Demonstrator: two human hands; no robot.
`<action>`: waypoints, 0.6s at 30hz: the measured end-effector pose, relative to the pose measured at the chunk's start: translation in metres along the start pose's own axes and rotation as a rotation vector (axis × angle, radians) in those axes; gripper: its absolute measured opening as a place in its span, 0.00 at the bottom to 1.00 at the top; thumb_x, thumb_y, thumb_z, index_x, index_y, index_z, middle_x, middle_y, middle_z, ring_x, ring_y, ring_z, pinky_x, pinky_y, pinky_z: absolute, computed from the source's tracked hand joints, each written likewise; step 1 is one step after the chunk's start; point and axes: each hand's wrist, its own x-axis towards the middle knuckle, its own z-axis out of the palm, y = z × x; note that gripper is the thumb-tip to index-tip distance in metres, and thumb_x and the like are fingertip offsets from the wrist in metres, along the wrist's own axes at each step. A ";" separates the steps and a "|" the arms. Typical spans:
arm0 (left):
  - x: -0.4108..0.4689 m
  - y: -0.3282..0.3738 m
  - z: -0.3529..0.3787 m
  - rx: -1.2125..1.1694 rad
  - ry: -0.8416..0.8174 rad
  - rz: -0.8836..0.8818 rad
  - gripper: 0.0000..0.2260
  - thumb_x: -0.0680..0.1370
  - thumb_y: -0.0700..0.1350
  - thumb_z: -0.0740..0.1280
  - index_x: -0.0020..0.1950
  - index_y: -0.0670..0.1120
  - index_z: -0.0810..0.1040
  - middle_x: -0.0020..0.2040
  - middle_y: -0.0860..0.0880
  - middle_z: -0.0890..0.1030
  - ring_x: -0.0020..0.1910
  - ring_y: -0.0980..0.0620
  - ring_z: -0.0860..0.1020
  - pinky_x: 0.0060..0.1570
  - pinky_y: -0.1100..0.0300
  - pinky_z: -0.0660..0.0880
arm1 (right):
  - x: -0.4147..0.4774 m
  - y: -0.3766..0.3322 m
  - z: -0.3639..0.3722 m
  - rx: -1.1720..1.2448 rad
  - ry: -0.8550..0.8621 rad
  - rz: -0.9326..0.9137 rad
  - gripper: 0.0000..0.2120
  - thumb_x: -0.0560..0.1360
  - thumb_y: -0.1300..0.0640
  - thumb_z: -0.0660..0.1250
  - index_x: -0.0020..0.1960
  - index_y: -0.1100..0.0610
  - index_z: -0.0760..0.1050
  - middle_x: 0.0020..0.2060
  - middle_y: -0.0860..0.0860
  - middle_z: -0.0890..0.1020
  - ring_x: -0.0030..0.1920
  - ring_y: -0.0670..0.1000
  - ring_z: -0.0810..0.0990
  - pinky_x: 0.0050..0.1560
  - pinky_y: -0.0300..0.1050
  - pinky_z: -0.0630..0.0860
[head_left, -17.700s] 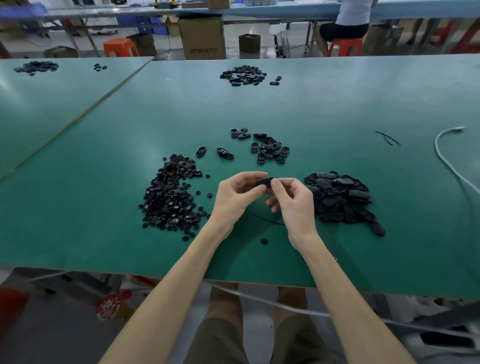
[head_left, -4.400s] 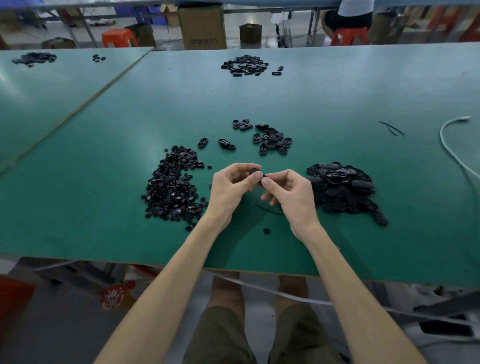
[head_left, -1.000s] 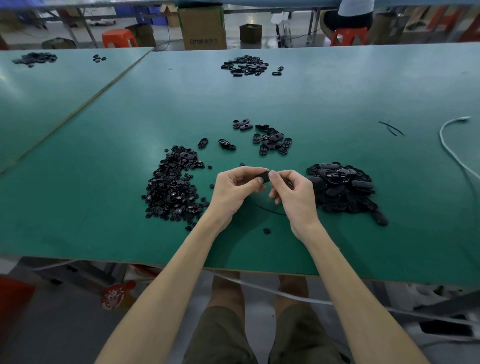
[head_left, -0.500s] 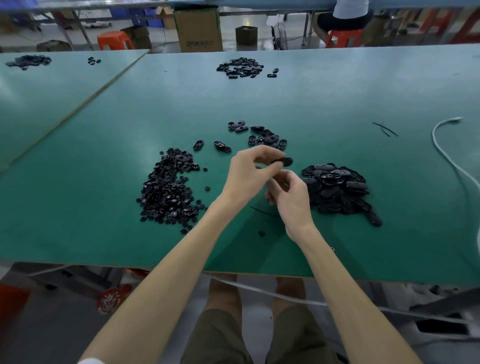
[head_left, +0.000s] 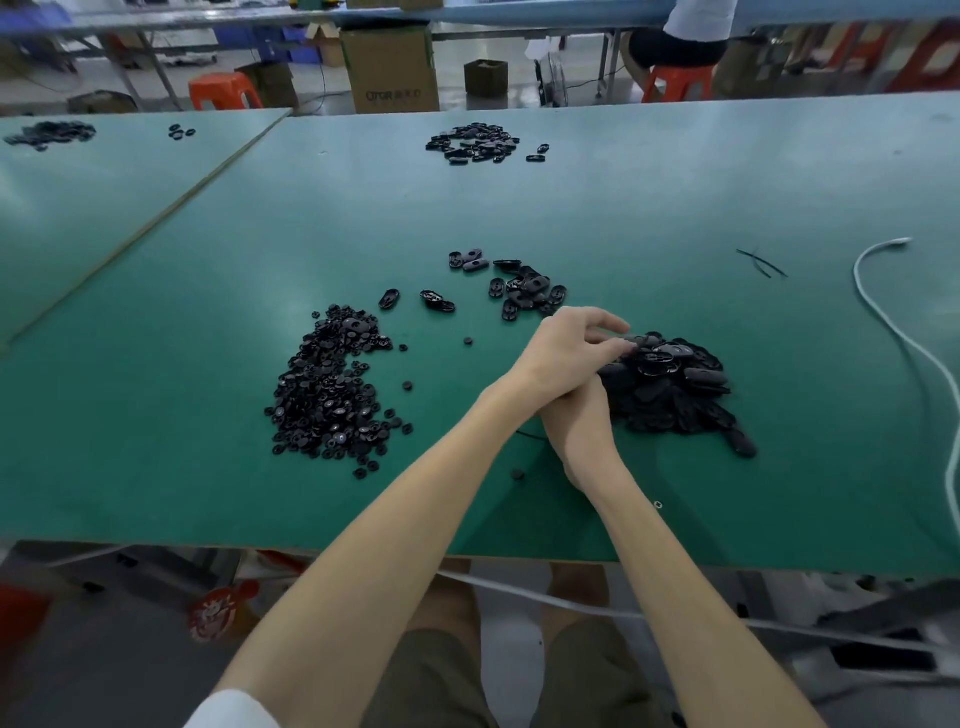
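The left hand (head_left: 566, 353) is pinching an oval piece (head_left: 643, 341) right over the pile (head_left: 675, 395); bumping it is risking a slide. The right hand (head_left: 582, 431) is hiding its fingers.

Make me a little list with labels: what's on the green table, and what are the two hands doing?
table: green table
heap on the left: small round black parts
heap on the right: bigger oval black parts
middle: a few loose oval parts
left hand: crosses over the other wrist, fingertips on top of the oval heap; whether it pinches a piece cannot be told
right hand: beneath the left forearm, beside the oval heap, fingers hidden
right side: white cable
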 end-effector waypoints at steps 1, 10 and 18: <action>-0.001 -0.001 -0.004 -0.014 -0.034 0.009 0.12 0.81 0.43 0.71 0.63 0.44 0.83 0.55 0.47 0.87 0.57 0.55 0.84 0.65 0.57 0.77 | -0.001 0.000 0.001 -0.029 -0.008 0.014 0.12 0.84 0.71 0.55 0.53 0.62 0.76 0.42 0.53 0.77 0.45 0.50 0.75 0.45 0.44 0.73; -0.011 -0.006 -0.016 -0.118 0.138 0.148 0.11 0.83 0.34 0.64 0.60 0.41 0.84 0.57 0.47 0.86 0.58 0.53 0.83 0.64 0.58 0.77 | 0.002 0.005 -0.004 -0.102 0.009 -0.034 0.07 0.80 0.69 0.63 0.47 0.62 0.78 0.31 0.48 0.81 0.30 0.45 0.74 0.32 0.39 0.71; -0.035 -0.050 -0.052 0.154 0.208 -0.004 0.10 0.78 0.35 0.69 0.52 0.48 0.84 0.49 0.53 0.84 0.47 0.55 0.80 0.49 0.69 0.73 | 0.005 0.000 -0.006 0.300 0.278 -0.010 0.15 0.87 0.54 0.55 0.50 0.57 0.77 0.35 0.48 0.78 0.29 0.47 0.72 0.28 0.38 0.66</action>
